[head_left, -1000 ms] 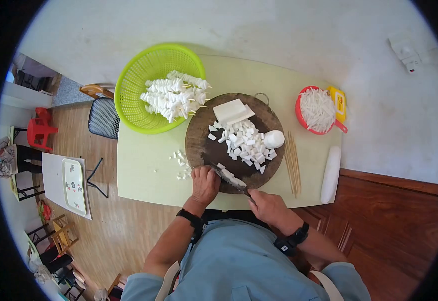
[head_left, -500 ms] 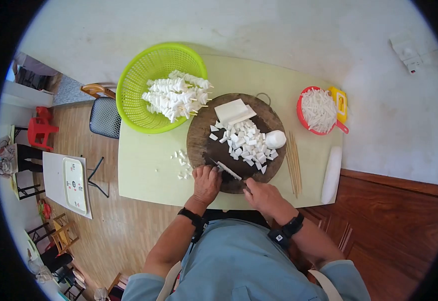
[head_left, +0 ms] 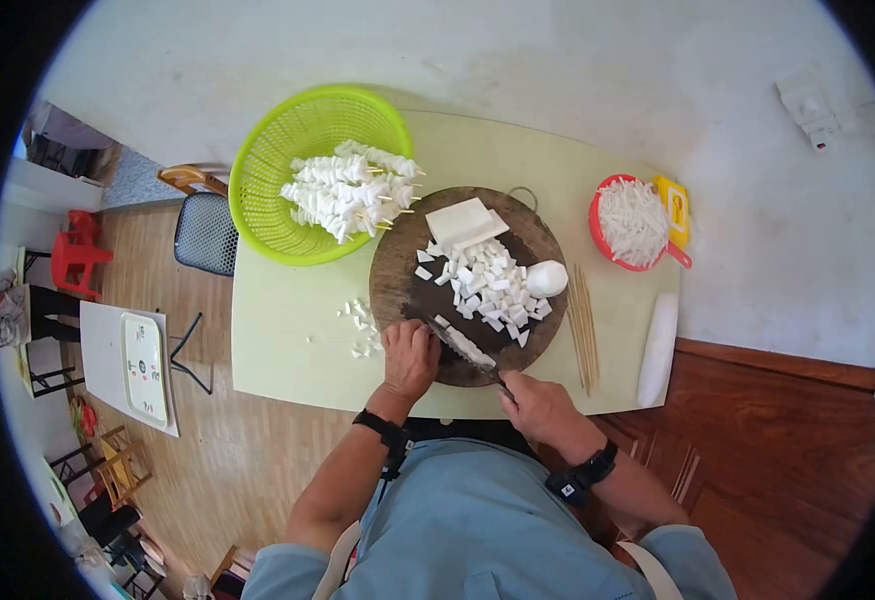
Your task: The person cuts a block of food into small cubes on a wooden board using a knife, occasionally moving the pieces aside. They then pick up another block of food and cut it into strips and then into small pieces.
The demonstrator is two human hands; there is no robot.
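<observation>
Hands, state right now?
Left hand: fingers bent at the round board's near edge, beside the blade; can't tell if it grips anything.
Right hand: closed, holding the knife by its handle.

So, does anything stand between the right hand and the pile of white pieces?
Nothing visible: between the right hand and the pile, only bare cutting board shows. The knife points toward the left hand.

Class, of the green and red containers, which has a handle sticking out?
The red container, holding white strips: its handle juts out. The green basket, holding skewered white pieces, shows none.
</observation>
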